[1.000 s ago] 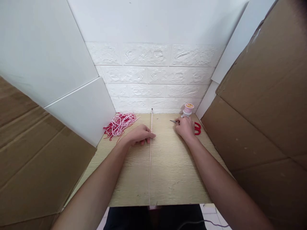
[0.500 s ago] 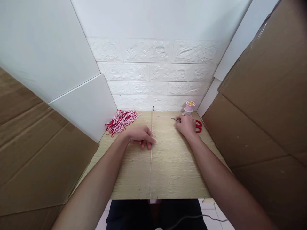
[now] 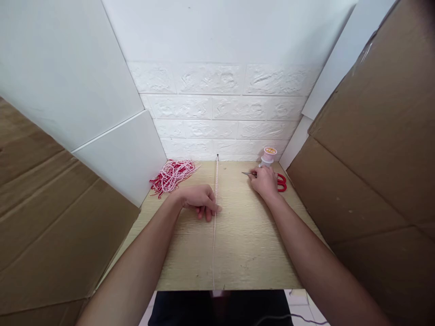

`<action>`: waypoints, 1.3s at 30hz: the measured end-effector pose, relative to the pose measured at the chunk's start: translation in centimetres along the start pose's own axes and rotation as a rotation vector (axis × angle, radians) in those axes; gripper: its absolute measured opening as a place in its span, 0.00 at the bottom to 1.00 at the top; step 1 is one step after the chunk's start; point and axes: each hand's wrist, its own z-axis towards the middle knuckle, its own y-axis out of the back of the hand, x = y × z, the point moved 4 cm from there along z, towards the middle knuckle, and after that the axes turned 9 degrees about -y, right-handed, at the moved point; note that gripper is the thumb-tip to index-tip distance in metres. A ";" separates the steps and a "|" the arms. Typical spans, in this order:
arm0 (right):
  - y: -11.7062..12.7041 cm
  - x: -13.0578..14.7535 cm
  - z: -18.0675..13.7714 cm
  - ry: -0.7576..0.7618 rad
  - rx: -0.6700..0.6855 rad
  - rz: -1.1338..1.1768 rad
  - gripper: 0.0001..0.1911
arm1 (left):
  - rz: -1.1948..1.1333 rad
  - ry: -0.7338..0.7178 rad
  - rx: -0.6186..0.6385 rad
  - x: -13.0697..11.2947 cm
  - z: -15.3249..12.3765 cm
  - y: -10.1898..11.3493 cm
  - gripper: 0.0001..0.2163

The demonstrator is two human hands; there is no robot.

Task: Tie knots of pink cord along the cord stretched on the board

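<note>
A thin pink-and-white cord [image 3: 215,235] runs taut down the middle of the wooden tabletop [image 3: 244,244], from a pin at the back wall to the front edge. My left hand [image 3: 199,200] rests on the table with its fingertips pinching the cord. My right hand [image 3: 264,182] lies over red-handled scissors [image 3: 281,182] at the back right; the metal blade tip pokes out to the left of the fingers.
A tangled pile of red and pink cords [image 3: 171,174] lies at the back left. A small pink thread spool [image 3: 268,156] stands by the back wall. Cardboard panels [image 3: 370,149] flank both sides; white panels and a brick-pattern wall close the back.
My left hand has slid slightly nearer along the cord. My right hand stays on the scissors. The camera view shifted a little.
</note>
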 end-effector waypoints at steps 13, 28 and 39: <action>0.5 0.7 -0.3 0.084 -0.021 -0.018 0.08 | -0.122 0.014 -0.562 1.1 0.6 3.0 0.23; 4.3 1.2 -1.4 0.024 -0.356 0.214 0.12 | -0.114 -0.051 -0.713 1.5 0.4 4.1 0.23; 6.5 0.2 -1.9 -0.070 -0.574 0.586 0.16 | -0.151 -0.278 -0.976 -0.4 -0.4 4.3 0.16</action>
